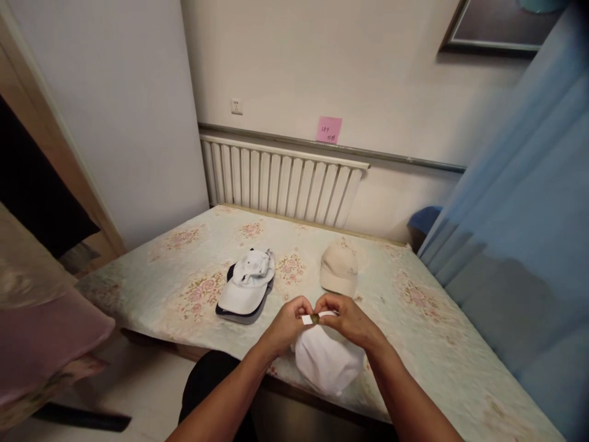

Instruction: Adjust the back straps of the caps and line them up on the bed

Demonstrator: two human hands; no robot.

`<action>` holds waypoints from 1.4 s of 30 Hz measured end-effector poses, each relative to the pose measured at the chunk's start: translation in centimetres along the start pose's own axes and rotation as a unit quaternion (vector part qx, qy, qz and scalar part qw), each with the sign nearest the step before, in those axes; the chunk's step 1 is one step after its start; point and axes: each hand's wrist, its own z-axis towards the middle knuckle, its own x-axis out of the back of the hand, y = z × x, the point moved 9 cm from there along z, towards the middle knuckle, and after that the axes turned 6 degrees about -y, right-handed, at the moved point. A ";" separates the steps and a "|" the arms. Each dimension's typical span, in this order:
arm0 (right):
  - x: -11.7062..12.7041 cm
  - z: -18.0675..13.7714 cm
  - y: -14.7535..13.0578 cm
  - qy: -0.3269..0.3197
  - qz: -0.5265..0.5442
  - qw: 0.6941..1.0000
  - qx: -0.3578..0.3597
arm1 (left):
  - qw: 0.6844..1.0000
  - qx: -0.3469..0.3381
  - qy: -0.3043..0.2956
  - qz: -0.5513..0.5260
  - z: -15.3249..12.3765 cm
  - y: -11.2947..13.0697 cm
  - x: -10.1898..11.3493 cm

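A white cap (324, 362) rests at the near edge of the bed, its strap raised between my two hands. My left hand (291, 319) pinches the strap's white end, next to a small brassy buckle (315, 318). From the other side my right hand (346, 319) pinches the strap close to that buckle. The fingers of both hands are closed and nearly meet. Just beyond them sits a beige cap (339, 270), brim toward me. To the left, a pale grey-white cap (246, 285) lies stacked on a dark cap (251, 316), mostly hidden beneath it.
The caps lie on a bed with a floral cover (184, 264). Behind it are a white radiator (285, 181) and a wall with a pink note (329, 129). A blue curtain (515, 245) hangs at the right. Draped fabrics (41, 325) stand at the left.
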 end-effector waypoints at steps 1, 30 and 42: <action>-0.3 -0.2 0.2 -0.005 0.000 1.000 -0.004 | 1.000 0.003 -0.004 -0.002 -0.2 -0.3 -0.1; -3.3 -4.6 2.9 0.069 -0.195 0.978 -0.017 | 0.987 0.124 -0.064 0.074 -3.7 -4.6 -1.2; -3.5 -5.1 3.8 0.054 -0.193 0.979 -0.036 | 0.985 0.160 -0.066 -0.003 -4.4 -5.8 0.0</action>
